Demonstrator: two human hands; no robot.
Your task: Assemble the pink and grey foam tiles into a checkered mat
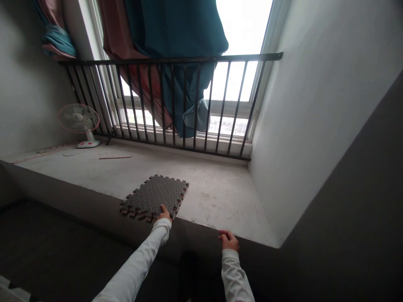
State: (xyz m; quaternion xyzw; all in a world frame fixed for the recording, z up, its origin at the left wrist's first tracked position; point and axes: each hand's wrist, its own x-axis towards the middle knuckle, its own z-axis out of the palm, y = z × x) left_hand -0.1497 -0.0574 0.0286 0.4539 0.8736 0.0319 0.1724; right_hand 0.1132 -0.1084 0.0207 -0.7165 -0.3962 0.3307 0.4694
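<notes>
On the concrete window ledge [214, 197], a foam puzzle mat [154, 197] lies at the front edge, within reach. The left hand [164, 214] touches its near rim, grip indeterminable; the right hand [228, 241] is closed, empty, over the edge.

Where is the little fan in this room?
In the head view, the white fan stands at the far left of the concrete ledge, next to the left wall and just beside the left end of the black metal railing.
</notes>
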